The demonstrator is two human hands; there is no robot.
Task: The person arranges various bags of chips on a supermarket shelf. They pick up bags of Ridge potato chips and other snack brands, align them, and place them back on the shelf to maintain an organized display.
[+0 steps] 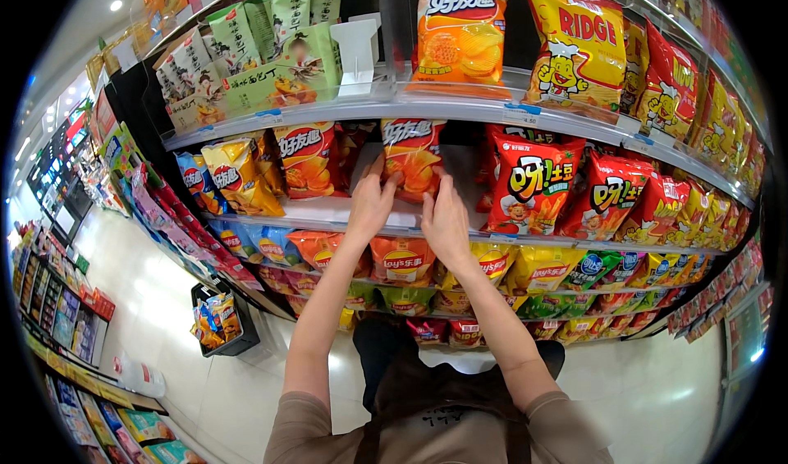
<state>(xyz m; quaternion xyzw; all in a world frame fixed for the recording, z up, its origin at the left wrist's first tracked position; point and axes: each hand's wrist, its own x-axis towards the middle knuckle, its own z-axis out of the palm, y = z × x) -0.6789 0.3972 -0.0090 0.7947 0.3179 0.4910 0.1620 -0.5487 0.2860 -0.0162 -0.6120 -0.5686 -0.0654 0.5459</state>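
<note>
Both my hands are at an orange bag of potato chips that stands upright on the second shelf. My left hand grips its lower left side, with the thumb on the front. At its lower right side is my right hand, fingers along the edge. A matching orange chip bag stands to the left, with a gap between them. Right of my hands, past a bare stretch of shelf, are red bags of potato snacks. The back of the held bag is hidden.
The upper shelf's edge runs just above the held bag. Lay's chip bags fill the shelf below. On the floor at left stands a black basket with several chip bags. Hanging packets line the shelf's left end.
</note>
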